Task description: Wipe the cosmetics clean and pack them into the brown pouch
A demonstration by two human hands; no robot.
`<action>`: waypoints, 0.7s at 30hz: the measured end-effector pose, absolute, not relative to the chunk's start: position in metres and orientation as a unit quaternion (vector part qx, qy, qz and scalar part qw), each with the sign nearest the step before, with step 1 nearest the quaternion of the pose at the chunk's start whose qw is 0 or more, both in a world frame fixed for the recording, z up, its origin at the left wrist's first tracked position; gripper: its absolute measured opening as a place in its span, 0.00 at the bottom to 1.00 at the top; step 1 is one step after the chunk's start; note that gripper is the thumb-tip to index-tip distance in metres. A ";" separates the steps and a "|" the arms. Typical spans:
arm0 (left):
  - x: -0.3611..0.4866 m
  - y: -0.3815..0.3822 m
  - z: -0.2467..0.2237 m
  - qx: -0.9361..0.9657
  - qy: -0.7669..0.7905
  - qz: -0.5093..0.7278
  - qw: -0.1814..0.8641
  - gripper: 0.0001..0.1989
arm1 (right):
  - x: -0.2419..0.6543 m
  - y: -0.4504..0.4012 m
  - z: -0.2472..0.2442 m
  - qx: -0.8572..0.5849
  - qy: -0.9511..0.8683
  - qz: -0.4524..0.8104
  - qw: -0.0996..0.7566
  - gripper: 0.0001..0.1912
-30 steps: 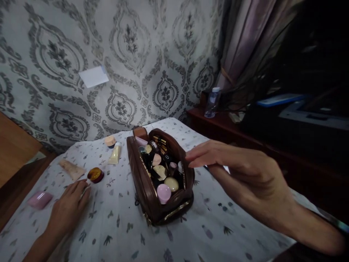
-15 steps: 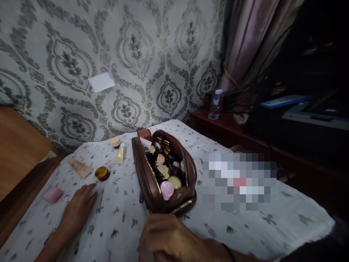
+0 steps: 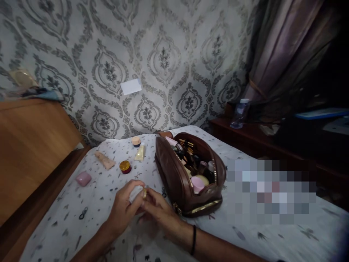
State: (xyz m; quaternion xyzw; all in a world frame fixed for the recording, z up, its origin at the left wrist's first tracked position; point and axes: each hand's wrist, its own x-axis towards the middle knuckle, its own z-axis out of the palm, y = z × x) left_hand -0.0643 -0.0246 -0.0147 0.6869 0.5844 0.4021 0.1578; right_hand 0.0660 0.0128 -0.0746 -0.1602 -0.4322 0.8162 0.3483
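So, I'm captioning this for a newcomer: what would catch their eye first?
Probably the open brown bag, packed with cosmetics, just right of centre on the patterned sheet. Next, left of the bag's near end, the left hand holds a small white item, the right hand close against it. Ornate grey wallpaper fills the background.

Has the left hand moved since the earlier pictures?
Yes. Judged against the amber jar, the left hand has moved rightward in the view, from below and left of it to almost straight below, closer to the brown bag.
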 end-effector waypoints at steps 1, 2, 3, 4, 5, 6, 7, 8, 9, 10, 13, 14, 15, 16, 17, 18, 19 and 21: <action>-0.066 -0.025 -0.020 0.698 0.571 0.402 0.160 0.10 | 0.065 0.012 -0.079 -0.166 -0.420 0.816 0.361 0.33; -0.068 -0.024 -0.026 0.707 0.557 0.405 0.164 0.10 | 0.065 0.012 -0.084 -0.172 -0.408 0.817 0.371 0.31; -0.070 -0.024 -0.031 0.713 0.543 0.410 0.170 0.11 | 0.065 0.012 -0.090 -0.177 -0.399 0.818 0.374 0.31; -0.072 -0.023 -0.037 0.715 0.532 0.418 0.176 0.11 | 0.066 0.013 -0.094 -0.182 -0.393 0.820 0.374 0.31; -0.074 -0.022 -0.042 0.715 0.522 0.427 0.182 0.12 | 0.067 0.015 -0.098 -0.185 -0.393 0.821 0.370 0.31; -0.076 -0.021 -0.046 0.714 0.515 0.435 0.190 0.13 | 0.067 0.017 -0.100 -0.186 -0.397 0.820 0.369 0.31; -0.077 -0.021 -0.049 0.712 0.508 0.441 0.199 0.14 | 0.068 0.020 -0.101 -0.187 -0.404 0.816 0.368 0.30; -0.079 -0.021 -0.052 0.709 0.504 0.446 0.210 0.15 | 0.069 0.022 -0.100 -0.188 -0.411 0.812 0.369 0.29; -0.080 -0.021 -0.054 0.704 0.502 0.450 0.223 0.16 | 0.070 0.025 -0.099 -0.191 -0.418 0.808 0.369 0.28; -0.081 -0.021 -0.056 0.697 0.501 0.454 0.238 0.17 | 0.071 0.027 -0.097 -0.194 -0.426 0.803 0.369 0.27; -0.084 -0.023 -0.058 0.658 0.510 0.472 0.290 0.19 | 0.073 0.030 -0.094 -0.200 -0.454 0.789 0.363 0.24; -0.084 -0.023 -0.059 0.641 0.515 0.478 0.310 0.19 | 0.073 0.030 -0.094 -0.200 -0.463 0.784 0.361 0.24; -0.084 -0.023 -0.058 0.621 0.520 0.484 0.330 0.20 | 0.074 0.030 -0.094 -0.200 -0.470 0.780 0.360 0.24; -0.084 -0.023 -0.058 0.601 0.525 0.491 0.349 0.21 | 0.075 0.030 -0.094 -0.198 -0.476 0.779 0.358 0.23; -0.083 -0.023 -0.057 0.579 0.531 0.498 0.368 0.21 | 0.075 0.029 -0.095 -0.193 -0.481 0.778 0.355 0.23; -0.083 -0.023 -0.057 0.557 0.536 0.505 0.384 0.21 | 0.076 0.029 -0.095 -0.186 -0.484 0.780 0.351 0.23; -0.082 -0.023 -0.056 0.536 0.541 0.512 0.398 0.21 | 0.077 0.028 -0.095 -0.179 -0.486 0.782 0.347 0.23; -0.081 -0.023 -0.055 0.502 0.549 0.517 0.424 0.21 | 0.079 0.026 -0.095 -0.164 -0.493 0.786 0.335 0.23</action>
